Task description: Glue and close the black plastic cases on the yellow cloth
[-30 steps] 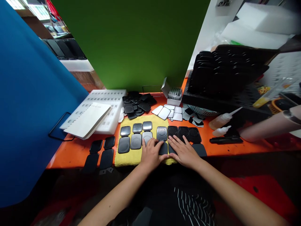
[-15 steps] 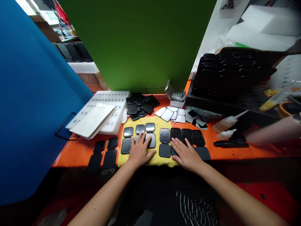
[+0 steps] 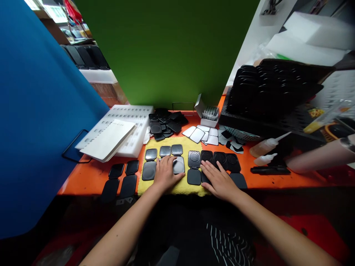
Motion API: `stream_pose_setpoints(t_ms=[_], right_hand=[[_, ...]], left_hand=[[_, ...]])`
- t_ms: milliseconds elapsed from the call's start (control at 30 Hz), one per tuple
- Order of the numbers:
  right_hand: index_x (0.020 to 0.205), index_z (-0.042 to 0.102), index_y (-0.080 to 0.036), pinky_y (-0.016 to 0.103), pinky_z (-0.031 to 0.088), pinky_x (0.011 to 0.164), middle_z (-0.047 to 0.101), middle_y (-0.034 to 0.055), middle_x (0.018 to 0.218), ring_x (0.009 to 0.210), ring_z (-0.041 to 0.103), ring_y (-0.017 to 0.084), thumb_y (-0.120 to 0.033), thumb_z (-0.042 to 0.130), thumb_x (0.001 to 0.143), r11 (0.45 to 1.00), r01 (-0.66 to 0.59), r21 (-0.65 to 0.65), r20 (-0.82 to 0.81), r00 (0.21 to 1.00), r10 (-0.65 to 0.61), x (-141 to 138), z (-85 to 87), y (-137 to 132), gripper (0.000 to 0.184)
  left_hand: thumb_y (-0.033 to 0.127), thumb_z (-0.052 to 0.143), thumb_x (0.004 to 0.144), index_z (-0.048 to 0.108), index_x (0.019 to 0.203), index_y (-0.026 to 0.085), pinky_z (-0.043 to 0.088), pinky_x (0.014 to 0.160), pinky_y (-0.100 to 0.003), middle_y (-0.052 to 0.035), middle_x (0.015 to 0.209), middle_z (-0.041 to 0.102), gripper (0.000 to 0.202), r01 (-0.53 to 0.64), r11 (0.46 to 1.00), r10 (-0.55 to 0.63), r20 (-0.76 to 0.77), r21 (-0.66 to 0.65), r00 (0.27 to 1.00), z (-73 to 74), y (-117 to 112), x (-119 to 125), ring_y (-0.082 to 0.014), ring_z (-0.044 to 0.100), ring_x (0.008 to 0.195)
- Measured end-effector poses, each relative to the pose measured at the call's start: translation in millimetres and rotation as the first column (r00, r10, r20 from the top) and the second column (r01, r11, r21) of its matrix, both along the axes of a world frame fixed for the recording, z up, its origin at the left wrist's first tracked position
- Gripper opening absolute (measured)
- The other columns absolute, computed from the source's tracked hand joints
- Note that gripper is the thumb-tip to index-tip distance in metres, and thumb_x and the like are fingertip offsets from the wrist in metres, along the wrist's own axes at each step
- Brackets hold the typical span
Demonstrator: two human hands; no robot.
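On a yellow cloth point(image 3: 166, 189), several black hinged compact-like cases lie unfolded, each with two panels. My left hand point(image 3: 165, 173) rests over the middle case of the left group, partly hiding its lower panel. Its fingers are bent, and its thumb is stretched apart below a shiny grey panel point(image 3: 179, 165). My right hand point(image 3: 219, 181) lies flat with fingers spread over the right group, covering some lower panels. Beside it is a case with a ridged upper panel point(image 3: 194, 159) and a smooth lower panel point(image 3: 193, 177). Neither hand visibly lifts anything.
Two unfolded black cases point(image 3: 128, 186) lie left of the cloth. Behind are a pile of black parts point(image 3: 166, 123), white cards point(image 3: 197, 135) and a small white box point(image 3: 209, 122). A notebook point(image 3: 109, 140) rests on white foam point(image 3: 138, 142). Dropper bottles point(image 3: 264, 147) stand right.
My left hand's fingers have drawn in and shifted slightly left, uncovering more of the shiny grey panel beside them. My right hand stays nearly still. The view has shifted slightly.
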State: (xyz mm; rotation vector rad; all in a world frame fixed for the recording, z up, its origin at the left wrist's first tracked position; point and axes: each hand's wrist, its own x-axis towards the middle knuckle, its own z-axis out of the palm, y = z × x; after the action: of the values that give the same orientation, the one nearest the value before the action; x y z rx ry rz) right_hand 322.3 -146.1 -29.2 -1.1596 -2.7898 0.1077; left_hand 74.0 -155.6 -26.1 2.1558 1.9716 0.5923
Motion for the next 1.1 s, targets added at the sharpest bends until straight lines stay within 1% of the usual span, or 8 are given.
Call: stream_pose_setpoints(t_ms=[233, 367, 467, 533, 633, 733, 900, 1100], right_hand=[[0.135, 0.025, -0.025, 0.044, 0.019, 0.104, 0.027, 0.0019, 0.140, 0.128, 0.023, 0.022, -0.029, 0.039, 0.084, 0.996, -0.082, 0.046, -0.107, 0.991, 0.086, -56, 22.0, 21, 0.053], [0.124, 0.044, -0.026, 0.033, 0.035, 0.096, 0.048, 0.0000, 0.127, 0.118, 0.041, 0.018, -0.020, 0.036, 0.084, 0.984, -0.169, -0.062, -0.289, 0.946, 0.144, -85, 34.5, 33, 0.041], [0.115, 0.050, -0.022, 0.030, 0.046, 0.078, 0.064, 0.0041, 0.103, 0.092, 0.059, 0.017, -0.030, 0.033, 0.087, 0.960, -0.010, -0.280, -0.477, 0.869, -0.130, -98, 36.7, 41, 0.034], [0.112, 0.051, -0.019, 0.030, 0.050, 0.065, 0.067, 0.0049, 0.088, 0.075, 0.063, 0.017, -0.037, 0.032, 0.087, 0.863, 0.070, -0.500, -0.513, 0.779, -0.360, -103, 31.2, 49, 0.036], [0.116, 0.048, -0.016, 0.030, 0.051, 0.058, 0.067, 0.0055, 0.080, 0.066, 0.063, 0.017, -0.038, 0.037, 0.084, 0.726, 0.032, -0.686, -0.489, 0.719, -0.494, -104, 14.8, 61, 0.041], [0.124, 0.042, -0.017, 0.032, 0.051, 0.063, 0.066, 0.0096, 0.094, 0.075, 0.063, 0.019, -0.036, 0.045, 0.080, 0.742, 0.079, -0.666, -0.495, 0.696, -0.519, -99, -1.3, 64, 0.048], [0.119, 0.049, -0.020, 0.034, 0.051, 0.074, 0.055, 0.0093, 0.118, 0.096, 0.059, 0.021, -0.035, 0.038, 0.083, 0.804, 0.142, -0.577, -0.488, 0.730, -0.479, -88, -13.9, 51, 0.040], [0.116, 0.051, -0.023, 0.035, 0.048, 0.081, 0.061, 0.0049, 0.108, 0.096, 0.059, 0.019, -0.031, 0.030, 0.086, 0.844, 0.208, -0.494, -0.482, 0.743, -0.465, -74, -9.5, 30, 0.038]], left_hand=[[0.042, 0.067, 0.060, 0.045, 0.104, 0.020, 0.027, 0.097, -0.046, -0.0081, 0.107, 0.051, 0.054, -0.006, 0.998, -0.009, 0.234, 0.061, 0.972, 14.8, -8, 1, -0.0258, 0.045, 0.106], [0.042, 0.063, 0.067, 0.038, 0.117, 0.020, 0.038, 0.090, -0.038, -0.0083, 0.113, 0.051, 0.060, 0.031, 0.999, -0.023, 0.487, -0.008, 0.873, 28.7, -20, -11, -0.0223, 0.047, 0.106], [0.038, 0.060, 0.072, 0.029, 0.128, 0.023, 0.036, 0.094, -0.038, -0.0084, 0.116, 0.049, 0.065, -0.029, 1.000, 0.028, 0.586, -0.008, 0.809, 31.2, -25, -18, -0.0213, 0.046, 0.109], [0.033, 0.058, 0.074, 0.025, 0.131, 0.024, 0.041, 0.089, -0.036, -0.0087, 0.115, 0.050, 0.066, -0.060, 0.997, 0.072, 0.633, -0.040, 0.771, 25.9, -24, -16, -0.0194, 0.051, 0.103], [0.023, 0.050, 0.079, 0.020, 0.133, 0.025, 0.049, 0.067, -0.027, -0.0045, 0.100, 0.056, 0.062, -0.006, 0.986, 0.119, 0.675, -0.167, 0.728, 11.8, -20, -10, -0.0097, 0.059, 0.068], [0.016, 0.045, 0.079, 0.030, 0.129, 0.024, 0.048, 0.061, -0.025, -0.0008, 0.088, 0.058, 0.052, -0.035, 0.983, 0.138, 0.592, -0.181, 0.794, 0.7, -15, -5, -0.0077, 0.055, 0.056], [0.025, 0.044, 0.083, 0.048, 0.115, 0.022, 0.045, 0.080, -0.032, -0.0061, 0.103, 0.057, 0.033, -0.036, 0.998, 0.050, 0.380, -0.044, 0.924, 2.8, -17, 1, -0.0169, 0.056, 0.090], [0.053, 0.063, 0.064, 0.040, 0.125, 0.025, 0.035, 0.092, -0.045, -0.0104, 0.134, 0.034, 0.071, 0.100, 0.994, -0.097, 0.068, -0.043, 0.993, 6.1, -33, 23, -0.0296, 0.037, 0.117]])
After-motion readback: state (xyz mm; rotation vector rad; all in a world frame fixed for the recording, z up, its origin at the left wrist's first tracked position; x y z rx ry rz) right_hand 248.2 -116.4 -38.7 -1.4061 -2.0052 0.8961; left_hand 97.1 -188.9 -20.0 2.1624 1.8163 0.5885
